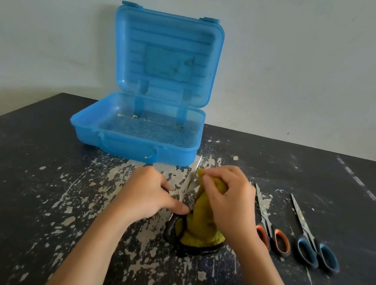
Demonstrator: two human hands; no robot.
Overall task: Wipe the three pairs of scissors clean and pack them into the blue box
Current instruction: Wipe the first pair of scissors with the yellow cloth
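Shows a black tabletop (23,168), scraped and flecked pale beneath and to the left of the fingers (214,189), running back beyond them to a plain off-white wall (312,63) with a few small dark marks, under soft, even light.

The box (149,103) is a translucent bright blue, ribbed with raised bars inside its lid, with pale yellowish flecks on its floor. The desk (35,170) is black, mottled with beige patches of worn paint, and the wall (312,63) is off-white. The cloth (203,218) is mustard yellow-green; the scissors have black handles (170,232), orange-and-black handles (274,241) and teal-and-black handles (318,255).
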